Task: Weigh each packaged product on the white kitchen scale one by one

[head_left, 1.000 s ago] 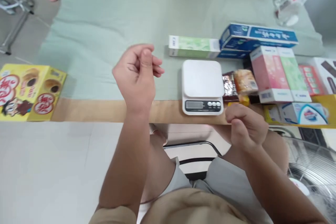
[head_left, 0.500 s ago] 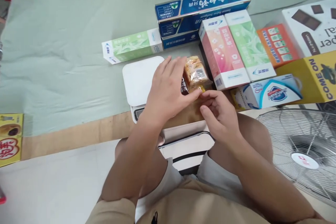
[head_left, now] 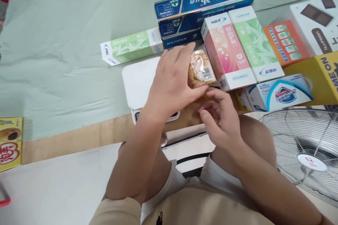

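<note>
My left hand curves round the left side of a clear-wrapped golden pastry pack, its thumb along the near edge. That hand hides part of the pack and part of a white kitchen scale beneath it. Close to the left thumb, my right hand is half curled at the pack's near end, a gap between thumb and fingers. I see nothing held in it. Right of the pack stands a pink-and-white toothpaste box, beside a green-and-white box.
Stacked blue toothpaste boxes and a lying green box border the scale at the back. To the right are an orange box, a Safeguard box and a yellow box. A fan stands at lower right.
The pastry pack has shifted slightly right, and my left hand has moved with it. A dark wrapper visible beside the pack before is now hidden. My right hand stays close by.
</note>
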A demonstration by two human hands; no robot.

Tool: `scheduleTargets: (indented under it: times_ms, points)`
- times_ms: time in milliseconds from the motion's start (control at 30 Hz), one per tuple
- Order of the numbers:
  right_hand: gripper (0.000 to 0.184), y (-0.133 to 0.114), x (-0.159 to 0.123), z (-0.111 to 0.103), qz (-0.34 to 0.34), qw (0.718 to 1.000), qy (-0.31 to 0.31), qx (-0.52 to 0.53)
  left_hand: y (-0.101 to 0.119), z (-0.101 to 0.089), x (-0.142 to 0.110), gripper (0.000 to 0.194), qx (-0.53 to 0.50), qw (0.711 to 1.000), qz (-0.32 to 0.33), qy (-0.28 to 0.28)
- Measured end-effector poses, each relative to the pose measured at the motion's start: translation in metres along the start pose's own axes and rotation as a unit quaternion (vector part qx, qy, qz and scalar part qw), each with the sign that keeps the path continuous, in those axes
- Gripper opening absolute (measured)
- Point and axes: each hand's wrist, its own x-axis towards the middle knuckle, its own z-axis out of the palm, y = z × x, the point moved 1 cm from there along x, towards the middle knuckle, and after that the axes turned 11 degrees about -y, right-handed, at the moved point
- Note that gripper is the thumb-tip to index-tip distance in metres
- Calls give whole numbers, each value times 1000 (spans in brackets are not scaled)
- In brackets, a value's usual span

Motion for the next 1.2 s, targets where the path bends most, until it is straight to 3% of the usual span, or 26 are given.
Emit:
scheduleTargets:
  times_ms: [167, 300, 433, 567, 867, 1033, 1100, 1200]
  points:
    - [49, -3, -2, 15, -81, 997, 7, 14, 7, -17, -18, 70, 61, 997, 32, 38]
    - [62, -9, -1, 37, -113, 992, -42, 23, 3, -40, -47, 68, 83, 994, 25, 68]
    - [62, -18, 1, 61, -99, 988, -98, 61, -17, -54, -85, 68, 75, 993, 1, 90]
    - [54, -25, 5, 75, -100, 991, -83, 21, -44, -51, -110, 65, 81, 987, -76, 115]
    - [43, -20, 2, 73, -115, 993, -26, 16, -60, -55, -115, 99, 79, 991, -104, 37]
    - [36, -17, 0, 72, -112, 993, -15, 30, -59, -54, -107, 90, 77, 992, -104, 7]
    - [33, -16, 1, 73, -108, 993, -7, 37, -60, -60, -110, 85, 63, 992, -103, 21]
    - [29, -14, 2, 76, -114, 992, 6, 47, -68, -79, -127, 77, 45, 987, -121, 98]
